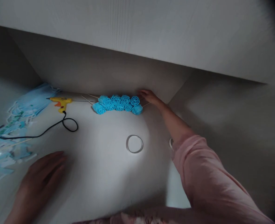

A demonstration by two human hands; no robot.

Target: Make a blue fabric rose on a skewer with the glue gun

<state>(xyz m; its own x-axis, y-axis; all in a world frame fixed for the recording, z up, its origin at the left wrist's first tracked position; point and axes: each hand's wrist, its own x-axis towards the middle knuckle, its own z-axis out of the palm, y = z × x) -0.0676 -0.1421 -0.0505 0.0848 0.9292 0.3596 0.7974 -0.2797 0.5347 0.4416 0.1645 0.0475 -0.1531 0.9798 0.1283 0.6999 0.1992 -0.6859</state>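
Observation:
Several blue rolled roses [119, 104] lie packed in two rows at the back of the white surface, thin stick stems poking out at both ends. My right hand [148, 95] reaches to the right end of the back row. Its fingers are bent and look closed around the stem of the end rose [135, 100]; the fingertips are partly hidden. Low on the left, my left hand [40, 179] hovers over the surface, slightly blurred, fingers extended and holding nothing. A white ring-shaped roll [134, 144] rests in the middle, nearer to me than the roses.
To the left lies a yellow glue gun [61, 102] with a looped black cord [69, 124]. Blue face masks [38, 96] are piled behind it, and cut strips [9, 155] are scattered nearby. Another white ring [171, 143] is partly behind my right sleeve. Panels [116, 68] enclose the back and right.

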